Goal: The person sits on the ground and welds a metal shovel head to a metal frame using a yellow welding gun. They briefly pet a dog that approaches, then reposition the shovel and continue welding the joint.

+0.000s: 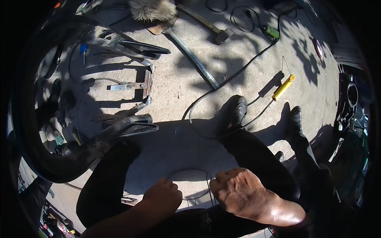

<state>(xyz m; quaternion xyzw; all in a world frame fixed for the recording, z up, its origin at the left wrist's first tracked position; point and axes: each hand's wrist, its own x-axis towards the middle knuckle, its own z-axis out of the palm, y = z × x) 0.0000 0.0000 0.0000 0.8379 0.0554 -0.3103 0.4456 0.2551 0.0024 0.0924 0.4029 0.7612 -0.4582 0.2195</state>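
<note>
My left hand (163, 196) is closed in a loose fist low in the middle, over my lap. To its right, my right hand (240, 194) is closed too, knuckles up, with a ring on one finger. A thin dark cable (190, 169) curves in a loop between and behind the two hands. Whatever the fingers grip, if anything, is hidden beneath them. Ahead on the left stands a large bent black metal tube frame (59, 168), its two slotted ends pointing right. Between those ends sits a rusty metal bracket (147, 84).
Ahead right, a yellow tool (283, 88) on a cable lies on the concrete. Farther off are a metal pipe (192, 59), a hammer (224, 36), a green cord connector (272, 31) and a furry animal (152, 8). A blue-handled screwdriver (83, 49) lies left. Another person's leg (303, 148) shows right.
</note>
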